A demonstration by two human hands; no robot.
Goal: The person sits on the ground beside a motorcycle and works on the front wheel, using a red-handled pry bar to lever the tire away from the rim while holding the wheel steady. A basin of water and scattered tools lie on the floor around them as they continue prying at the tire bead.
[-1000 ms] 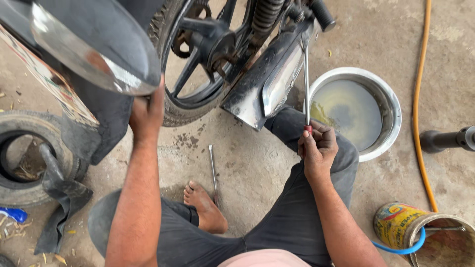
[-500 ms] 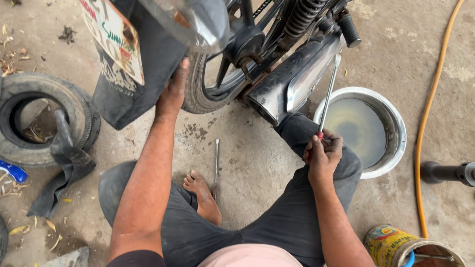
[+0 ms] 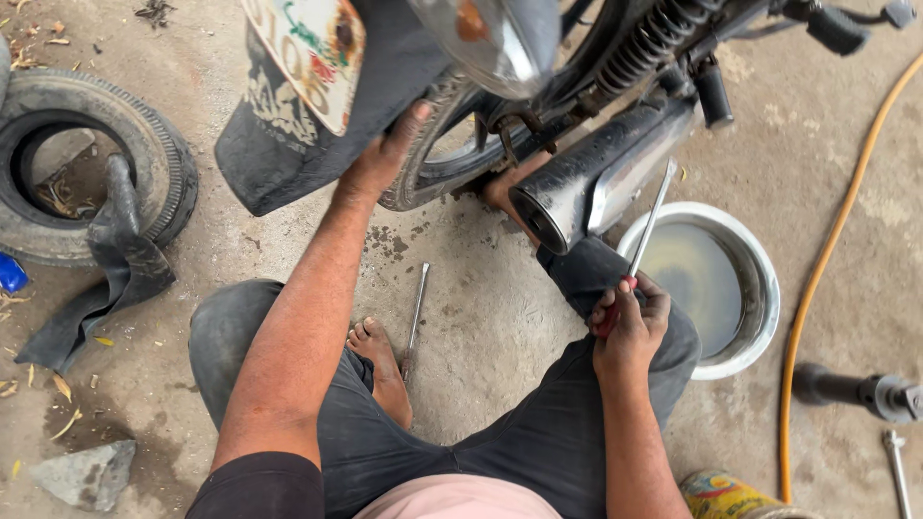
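Note:
I sit on the concrete floor behind a motorcycle. My left hand [image 3: 383, 152] reaches up and presses on the black rear mudflap [image 3: 279, 125], right beside the rear wheel's tyre [image 3: 428, 159]. My right hand [image 3: 630, 322] rests on my right knee, shut on a red-handled screwdriver [image 3: 642, 235] whose long metal shaft points up and away, past the chrome exhaust pipe [image 3: 586, 183]. A second long metal tool [image 3: 415, 312] lies on the floor beside my bare left foot [image 3: 383, 370].
A round metal basin of water [image 3: 707, 284] stands right of my knee. An orange hose [image 3: 832, 259] curves along the right. A loose tyre [image 3: 91, 163] with an inner tube [image 3: 115, 264] lies at left. A stone [image 3: 82, 473], a painted tin [image 3: 731, 495] and a pump part [image 3: 856, 392] lie near.
My view has swung right and down, so the motorcycle sits higher and the loose tyre shows more fully. My left hand stays on the mudflap. The screwdriver's shaft has tilted to the right.

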